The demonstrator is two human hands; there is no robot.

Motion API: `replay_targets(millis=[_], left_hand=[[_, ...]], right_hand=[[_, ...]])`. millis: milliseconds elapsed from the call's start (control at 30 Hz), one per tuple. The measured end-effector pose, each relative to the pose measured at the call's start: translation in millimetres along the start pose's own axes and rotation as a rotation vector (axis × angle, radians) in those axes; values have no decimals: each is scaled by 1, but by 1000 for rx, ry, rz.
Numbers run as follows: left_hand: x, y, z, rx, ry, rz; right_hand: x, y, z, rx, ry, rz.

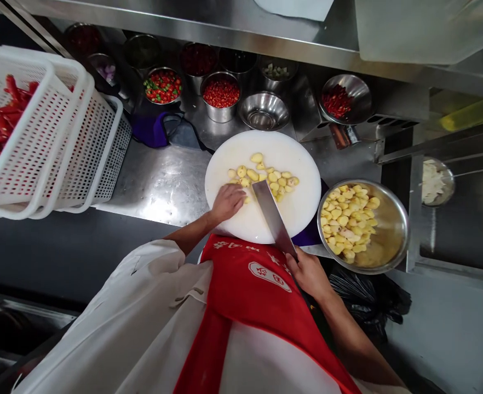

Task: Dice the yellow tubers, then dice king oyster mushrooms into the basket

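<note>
My right hand [307, 272] grips the handle of a cleaver [273, 216], whose broad blade reaches up across a round white cutting board [229, 227]. Small peeled potatoes [252, 175], some whole and some cut, lie in a loose group on the board around the blade's far end. On the board's left side, my left hand [228, 201] has its fingers bent together at a small potato [247, 201] beside the blade. Its fingertips partly cover this potato. To the right of the board, a wide steel bowl [391, 241] holds many cut potatoes [345, 219].
Stacked white baskets [71, 131] with red chillies [5, 117] stand at left. Behind the board are steel pots of chopped chillies [220, 93], a bare steel bowl [264, 111] and a purple cloth [151, 130]. A pan [358, 93] sits back right, under a metal shelf [225, 24].
</note>
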State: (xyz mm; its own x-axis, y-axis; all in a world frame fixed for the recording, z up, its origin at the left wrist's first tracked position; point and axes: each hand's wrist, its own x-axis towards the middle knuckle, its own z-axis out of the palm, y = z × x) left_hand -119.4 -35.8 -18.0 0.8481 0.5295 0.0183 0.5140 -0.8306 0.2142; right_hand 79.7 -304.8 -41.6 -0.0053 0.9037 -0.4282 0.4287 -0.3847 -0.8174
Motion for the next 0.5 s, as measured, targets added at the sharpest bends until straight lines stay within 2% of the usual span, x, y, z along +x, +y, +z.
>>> replay_targets(millis=[67, 100, 200, 267, 367, 500], left_hand=[[8, -13, -4, 50, 42, -113], [12, -20, -7, 56, 25, -134], [19, -36, -13, 14, -40, -84], [16, -41, -17, -8, -4, -87], [-1, -39, -20, -28, 59, -119], [-30, -20, -13, -97, 22, -3]], right_hand=[[-13, -2, -4, 31, -19, -28], [-17, -4, -5, 34, -51, -51], [-18, -14, -5, 49, -162, -111], [-10, -19, -1, 88, -175, -111], [2, -21, 7, 142, -111, -47], [5, -15, 10, 104, -43, 42]])
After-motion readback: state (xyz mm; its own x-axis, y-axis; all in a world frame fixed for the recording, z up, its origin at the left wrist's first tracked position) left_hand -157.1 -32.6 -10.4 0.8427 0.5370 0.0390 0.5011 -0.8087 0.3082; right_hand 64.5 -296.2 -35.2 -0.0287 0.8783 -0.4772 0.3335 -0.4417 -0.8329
